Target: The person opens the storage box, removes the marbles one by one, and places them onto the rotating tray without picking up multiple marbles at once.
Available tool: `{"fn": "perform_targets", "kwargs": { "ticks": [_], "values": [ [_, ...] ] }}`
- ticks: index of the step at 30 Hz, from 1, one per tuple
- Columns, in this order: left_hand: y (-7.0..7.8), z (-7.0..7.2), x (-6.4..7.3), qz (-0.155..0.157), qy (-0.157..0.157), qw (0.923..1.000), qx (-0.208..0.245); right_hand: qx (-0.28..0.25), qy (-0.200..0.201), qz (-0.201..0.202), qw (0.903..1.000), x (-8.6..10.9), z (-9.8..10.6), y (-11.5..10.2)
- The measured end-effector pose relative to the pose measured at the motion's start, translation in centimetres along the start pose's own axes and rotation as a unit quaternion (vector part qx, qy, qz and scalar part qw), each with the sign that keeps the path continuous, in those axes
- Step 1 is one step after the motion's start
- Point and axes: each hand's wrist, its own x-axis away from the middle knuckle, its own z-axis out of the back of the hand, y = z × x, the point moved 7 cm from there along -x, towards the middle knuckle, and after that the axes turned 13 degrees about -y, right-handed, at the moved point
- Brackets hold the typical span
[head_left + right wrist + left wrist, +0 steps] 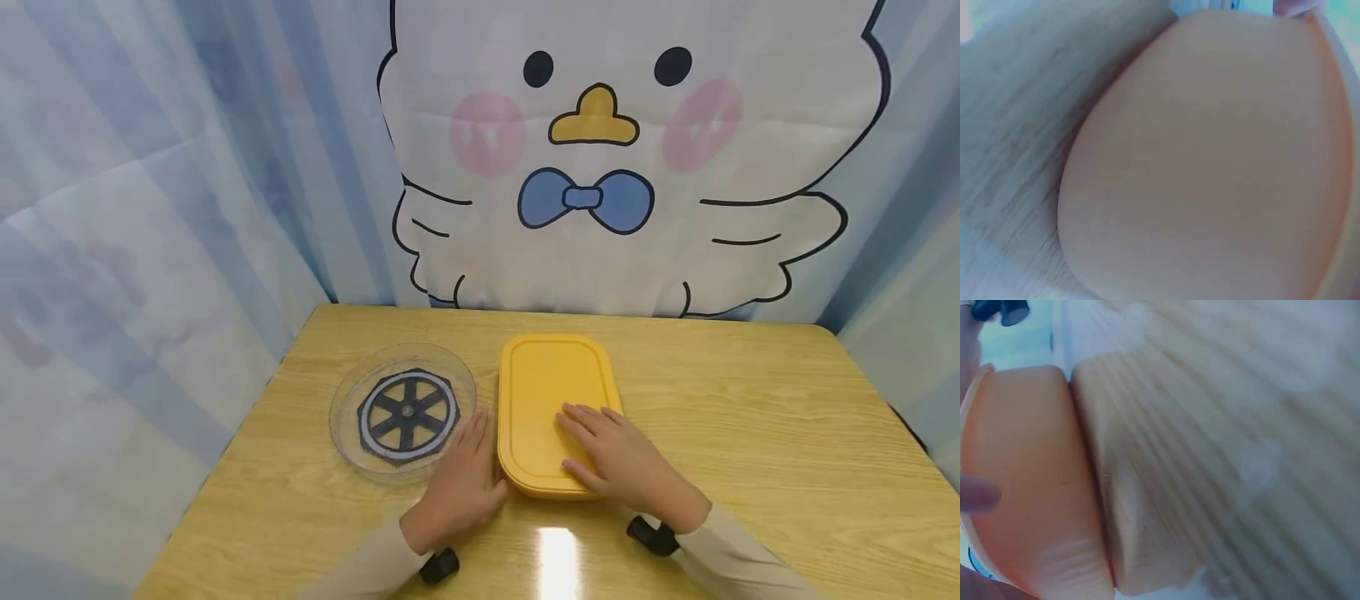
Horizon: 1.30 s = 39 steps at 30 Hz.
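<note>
In the head view a yellow lidded container (551,375) lies on the table, its lid in place. My right hand (618,462) rests on the lid's lower right part with fingers extended and slightly spread. Along the container's lower left side is my left hand (465,487), its fingers fairly straight and pointing away from me; whether it touches the wall is unclear. The left wrist view shows the container's side wall (1032,469) with a fingertip (977,492) before it. Most of the right wrist view is filled by the container's wall (1197,156).
Left of the container stands a clear round dish (339,437), close to my left fingers. A dark spoked wheel shape with a pale ring (407,411) shows in it. The wooden table (750,433) meets a printed curtain (465,242) at the back.
</note>
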Motion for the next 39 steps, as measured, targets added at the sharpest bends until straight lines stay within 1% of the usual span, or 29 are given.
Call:
{"fn": "perform_targets", "kwargs": {
  "ticks": [2, 5, 8, 10, 12, 14, 18, 21, 23, 29, 39],
  "values": [
    [0.1, -0.1, -0.1, 0.002, 0.0, 0.9997, -0.026, 0.033, 0.017, 0.026, 0.999, 0.1, 0.3, -0.8],
    [0.4, -0.1, -0.2, -0.004, 0.011, 0.9985, -0.054, 0.076, 0.05, 0.065, 0.9937, 0.3, 0.7, -1.8],
    [0.6, -0.1, -0.5, -0.012, 0.027, 0.9959, -0.085, 0.099, 0.078, 0.1, 0.987, 0.6, 0.8, -2.7],
    [0.8, -0.1, -0.6, -0.016, 0.035, 0.9941, -0.101, 0.108, 0.088, 0.119, 0.983, 0.7, 0.7, -3.1],
    [0.8, 0.0, -0.8, -0.013, 0.036, 0.9924, -0.117, 0.116, 0.094, 0.132, 0.98, 0.8, 0.7, -3.4],
    [0.8, -0.1, -0.9, -0.009, 0.031, 0.9918, -0.123, 0.123, 0.098, 0.139, 0.9776, 0.8, 0.7, -3.6],
    [0.7, -0.2, -1.2, 0.003, 0.008, 0.991, -0.134, 0.139, 0.1, 0.147, 0.9742, 0.7, 0.6, -4.0],
    [0.7, -0.3, -1.3, 0.009, -0.007, 0.9911, -0.133, 0.145, 0.099, 0.151, 0.9728, 0.6, 0.6, -4.2],
    [0.6, -0.4, -1.4, 0.01, -0.011, 0.9914, -0.13, 0.148, 0.099, 0.152, 0.9722, 0.6, 0.6, -4.3],
    [0.5, -0.5, -1.6, 0.007, -0.005, 0.9917, -0.128, 0.146, 0.103, 0.16, 0.9707, 0.6, 0.8, -4.4],
    [0.5, -0.5, -1.6, 0.004, -0.002, 0.9931, -0.117, 0.129, 0.101, 0.167, 0.9722, 0.5, 1.3, -4.6]
  ]
}}
